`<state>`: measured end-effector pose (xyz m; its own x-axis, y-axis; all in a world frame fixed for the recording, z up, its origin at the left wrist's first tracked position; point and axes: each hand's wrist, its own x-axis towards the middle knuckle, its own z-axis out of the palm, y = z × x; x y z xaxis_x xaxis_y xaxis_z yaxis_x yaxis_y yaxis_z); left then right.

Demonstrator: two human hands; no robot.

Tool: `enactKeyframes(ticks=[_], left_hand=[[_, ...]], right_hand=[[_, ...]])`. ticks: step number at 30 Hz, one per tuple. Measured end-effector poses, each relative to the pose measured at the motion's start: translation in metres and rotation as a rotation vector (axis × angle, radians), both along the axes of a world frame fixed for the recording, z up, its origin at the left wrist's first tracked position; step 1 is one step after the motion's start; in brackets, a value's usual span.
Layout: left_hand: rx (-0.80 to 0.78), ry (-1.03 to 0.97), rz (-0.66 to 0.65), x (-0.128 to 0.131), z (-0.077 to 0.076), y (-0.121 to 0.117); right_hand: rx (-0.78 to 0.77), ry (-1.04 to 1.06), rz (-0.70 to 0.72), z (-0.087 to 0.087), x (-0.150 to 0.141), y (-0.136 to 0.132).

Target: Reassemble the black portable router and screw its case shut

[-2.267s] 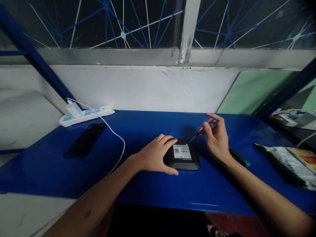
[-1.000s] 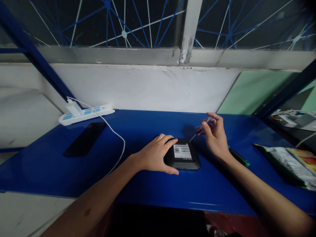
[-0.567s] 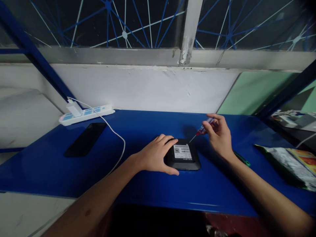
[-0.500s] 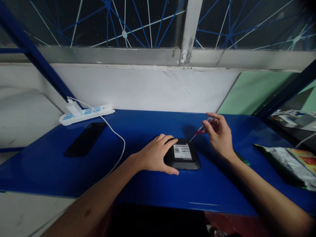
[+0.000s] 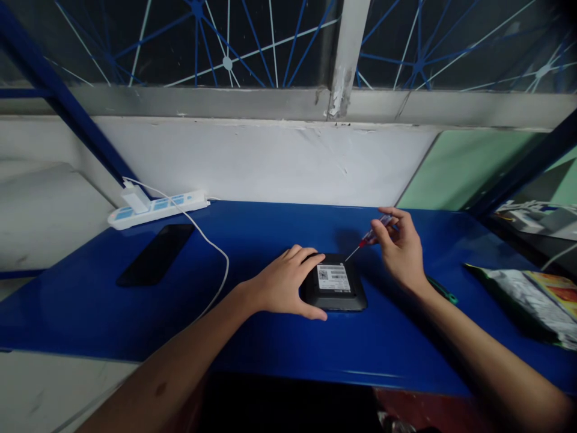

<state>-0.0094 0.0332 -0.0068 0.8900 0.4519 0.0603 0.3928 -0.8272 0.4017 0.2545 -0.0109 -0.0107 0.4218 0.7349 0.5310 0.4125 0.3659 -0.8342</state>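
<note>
A flat black device (image 5: 356,299) with rounded corners lies on the blue tabletop, its white printed label (image 5: 334,278) facing up. My left hand (image 5: 288,281) grips its left side, fingers over the far left part and thumb along the near edge. Between the thumb and fingers of my right hand (image 5: 400,245) is a screwdriver (image 5: 369,237) with a clear handle and red collar. It slants down to the left, and its tip meets the device near the label's far right corner. Part of a green object (image 5: 444,291) shows beside my right wrist.
A black phone (image 5: 155,255) lies at the left, below a white power strip (image 5: 160,208) with a charger plugged in. A white cable (image 5: 211,243) runs across the tabletop toward my left forearm. At the right lies a silver and green packet (image 5: 527,300). Behind the table stands a white wall (image 5: 270,159).
The screwdriver's handle and the fingers of my right hand have shifted very slightly, with the tip staying at the same place on the device. My left hand has not visibly moved.
</note>
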Motion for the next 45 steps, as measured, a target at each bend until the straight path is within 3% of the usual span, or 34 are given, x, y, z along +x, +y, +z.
enactKeyframes(ticks=[10,14,17,23,32,45], left_hand=[[-0.002,0.002,0.003,0.000,0.001,0.001],[-0.003,-0.009,0.012,-0.001,-0.001,0.003],[-0.012,-0.016,0.023,-0.001,-0.001,0.006],[-0.032,-0.027,0.058,-0.004,-0.002,0.013],[-0.013,-0.017,0.064,-0.006,-0.006,0.016],[-0.010,-0.026,0.074,-0.006,-0.003,0.015]], right_hand=[[-0.073,-0.017,-0.005,-0.007,0.001,0.001],[0.030,0.015,-0.054,0.001,0.001,-0.001],[0.075,0.051,-0.004,0.005,-0.004,-0.004],[0.010,-0.024,0.107,0.003,-0.019,-0.014],[-0.045,-0.101,0.128,-0.003,-0.016,-0.015],[-0.003,-0.010,0.117,0.010,-0.021,-0.018]])
